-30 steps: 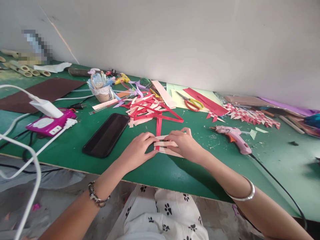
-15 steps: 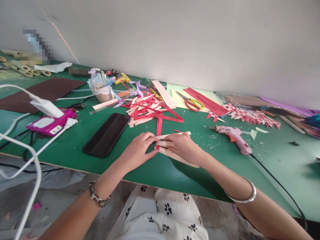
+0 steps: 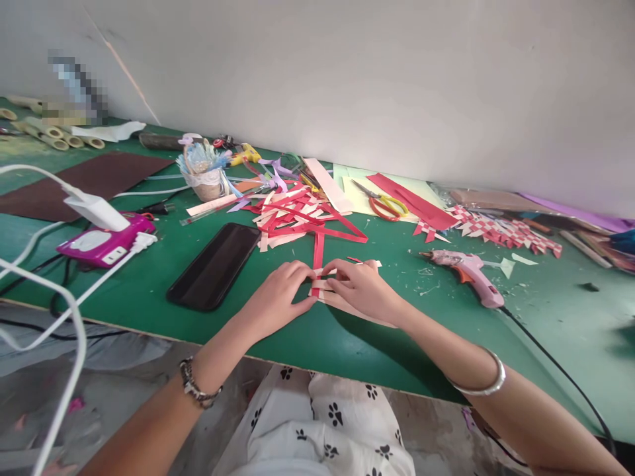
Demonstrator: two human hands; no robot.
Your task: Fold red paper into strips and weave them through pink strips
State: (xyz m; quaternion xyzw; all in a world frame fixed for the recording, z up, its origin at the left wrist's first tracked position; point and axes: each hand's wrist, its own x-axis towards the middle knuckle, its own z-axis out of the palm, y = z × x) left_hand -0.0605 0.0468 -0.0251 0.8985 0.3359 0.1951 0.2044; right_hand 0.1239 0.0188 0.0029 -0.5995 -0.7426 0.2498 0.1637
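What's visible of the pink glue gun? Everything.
The pink glue gun looks plastic, with an orange trigger and a darker nozzle tip. It lies on its side on the green tabletop, right of the right hand, nozzle pointing left, handle angled toward the near right. A black cable leaves the handle's end. No hand touches it.

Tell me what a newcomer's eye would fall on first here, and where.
Probably the heap of red and pale paper strips mid-table, just beyond the left hand and right hand, which hold crossed strips near the front edge. Next might come the magenta power socket at the left, among white cables, and the pink glue gun lying right of the hands.
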